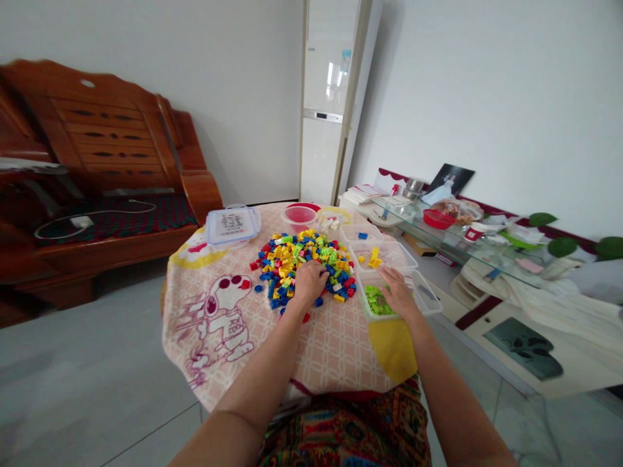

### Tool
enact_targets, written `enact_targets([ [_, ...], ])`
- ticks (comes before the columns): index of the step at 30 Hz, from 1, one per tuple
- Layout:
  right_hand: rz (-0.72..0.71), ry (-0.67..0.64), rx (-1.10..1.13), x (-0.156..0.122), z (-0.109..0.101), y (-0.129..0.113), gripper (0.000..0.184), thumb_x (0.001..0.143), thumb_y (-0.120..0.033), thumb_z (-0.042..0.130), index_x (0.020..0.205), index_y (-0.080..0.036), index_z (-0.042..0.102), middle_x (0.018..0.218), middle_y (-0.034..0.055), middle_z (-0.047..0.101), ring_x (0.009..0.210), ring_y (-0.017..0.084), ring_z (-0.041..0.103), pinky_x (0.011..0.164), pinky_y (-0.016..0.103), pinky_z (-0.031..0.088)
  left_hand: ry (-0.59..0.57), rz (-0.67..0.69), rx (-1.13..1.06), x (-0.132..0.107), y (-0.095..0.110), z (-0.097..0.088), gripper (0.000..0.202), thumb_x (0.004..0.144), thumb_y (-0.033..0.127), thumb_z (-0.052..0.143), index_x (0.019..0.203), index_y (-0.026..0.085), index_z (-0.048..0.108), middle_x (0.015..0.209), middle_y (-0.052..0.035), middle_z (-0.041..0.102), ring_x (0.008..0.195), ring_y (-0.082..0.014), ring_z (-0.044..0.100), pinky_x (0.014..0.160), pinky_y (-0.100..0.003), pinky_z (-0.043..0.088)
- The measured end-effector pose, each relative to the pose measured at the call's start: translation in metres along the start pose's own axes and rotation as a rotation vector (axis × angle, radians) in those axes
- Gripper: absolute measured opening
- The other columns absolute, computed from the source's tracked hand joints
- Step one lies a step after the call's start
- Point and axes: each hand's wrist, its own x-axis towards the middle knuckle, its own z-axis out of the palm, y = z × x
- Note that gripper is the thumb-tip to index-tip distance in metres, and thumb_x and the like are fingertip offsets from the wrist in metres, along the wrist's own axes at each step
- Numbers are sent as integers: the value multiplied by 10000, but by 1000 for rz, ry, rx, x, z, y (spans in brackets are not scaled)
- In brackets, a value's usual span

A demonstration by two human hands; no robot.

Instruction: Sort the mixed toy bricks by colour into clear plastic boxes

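Note:
A heap of mixed toy building bricks in red, blue, yellow and green lies mid-table. My left hand rests on the front of this heap, its fingers curled down among the bricks; whatever they hold is hidden. To the right, my right hand hovers at a clear plastic container of green bricks, fingers stretched out and partly covering it. Just behind, a second clear container holds a few yellow bricks. A blue brick lies in the container farther back.
A patterned cloth covers the round table. Toward the back stand a lidded plastic box and a pink bowl. Beyond the right edge is a cluttered glass shelf; a wooden bench stands to the left.

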Motion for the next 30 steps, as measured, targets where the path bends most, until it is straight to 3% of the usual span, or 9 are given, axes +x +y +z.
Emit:
enact_targets([
  [4, -2, -3, 5, 0, -1, 0, 588, 877, -164, 481, 1460, -215, 534, 1511, 94, 525, 1441, 277, 403, 1224, 539, 322, 101, 13, -208, 1, 0, 4, 214, 903, 208, 606, 1019, 219, 786, 1189, -86, 721, 1067, -228, 675, 977, -358, 529],
  [7, -20, 2, 15, 0, -1, 0, 619, 870, -153, 484, 1483, -242, 510, 1502, 80, 537, 1434, 268, 414, 1227, 539, 317, 119, 98, -323, 0, 5, 4, 232, 905, 186, 593, 1041, 207, 780, 1178, -89, 727, 1109, -226, 673, 1015, -363, 524],
  [14, -17, 1, 12, 1, -1, -1, 631, 866, -156, 476, 1491, -242, 502, 1497, 80, 544, 1431, 272, 420, 1225, 548, 316, -44, 427, -532, -10, 27, 15, 292, 923, 205, 583, 1169, 191, 741, 1283, -134, 691, 1204, -244, 646, 1052, -411, 518],
  [20, -28, 16, 28, 0, -1, 0, 586, 877, -161, 476, 1459, -197, 542, 1500, 102, 538, 1431, 274, 414, 1226, 524, 326, -181, 629, -481, -25, 47, 32, 429, 911, 133, 552, 1319, 214, 657, 1408, -132, 621, 1318, -241, 573, 1121, -436, 463],
  [23, -17, 18, 30, 0, 0, 0, 587, 881, -167, 483, 1462, -220, 540, 1503, 92, 534, 1431, 271, 413, 1229, 529, 318, -122, 588, -426, -23, 44, 35, 412, 910, 121, 533, 1294, 186, 669, 1410, -157, 613, 1311, -253, 576, 1108, -450, 471],
  [27, -4, -3, 6, 1, 0, -1, 586, 881, -159, 476, 1461, -210, 540, 1509, 93, 528, 1432, 269, 413, 1235, 522, 310, -22, 397, -340, -12, 28, 33, 357, 916, 141, 526, 1224, 177, 704, 1306, -151, 676, 1240, -252, 615, 1091, -435, 483],
  [30, 4, -10, -14, 0, 0, 0, 576, 889, -162, 476, 1459, -207, 541, 1516, 93, 519, 1435, 266, 409, 1237, 508, 311, -30, 249, -212, -6, 18, 25, 369, 886, 112, 542, 1203, 185, 715, 1251, -133, 702, 1179, -251, 640, 1070, -407, 488],
])
